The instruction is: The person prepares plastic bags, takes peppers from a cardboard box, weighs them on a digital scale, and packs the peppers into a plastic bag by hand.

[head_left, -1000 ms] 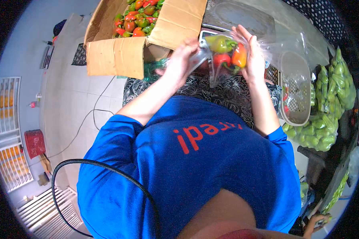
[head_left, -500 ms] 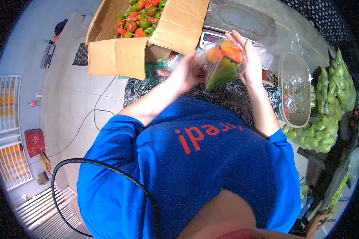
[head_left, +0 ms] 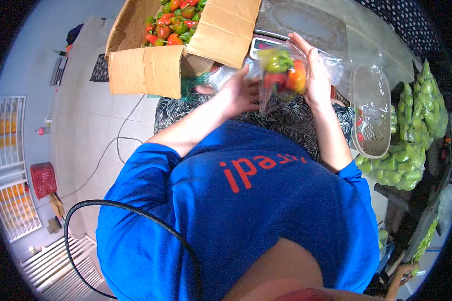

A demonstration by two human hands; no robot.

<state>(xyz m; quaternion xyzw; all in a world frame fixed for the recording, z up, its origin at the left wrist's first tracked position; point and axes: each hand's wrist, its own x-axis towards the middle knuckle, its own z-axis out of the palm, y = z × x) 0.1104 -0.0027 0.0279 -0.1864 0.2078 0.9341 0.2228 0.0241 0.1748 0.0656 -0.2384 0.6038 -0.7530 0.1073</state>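
Between my hands is a clear plastic bag (head_left: 285,75) with a green, a red and an orange pepper inside, blurred by motion. My left hand (head_left: 242,92) is at the bag's left side, its fingers apart and nothing visible in its grasp. On the bag's right side, my right hand (head_left: 314,75) touches the plastic with its fingers stretched out. Just behind the bag sits a scale with a dark display (head_left: 260,45), partly covered. An open cardboard box (head_left: 145,70) of red and green peppers (head_left: 176,22) stands at the upper left.
A pale perforated basket (head_left: 375,131) stands at the right, beside bags of green vegetables (head_left: 399,168). A metal tray (head_left: 306,22) lies behind the scale. A red crate (head_left: 44,179) is far left. At the lower right edge another person's hand (head_left: 406,273) shows.
The bag has turned between my hands: its green pepper, at the bottom half a second ago, is now at the top. My left hand's fingers have spread.
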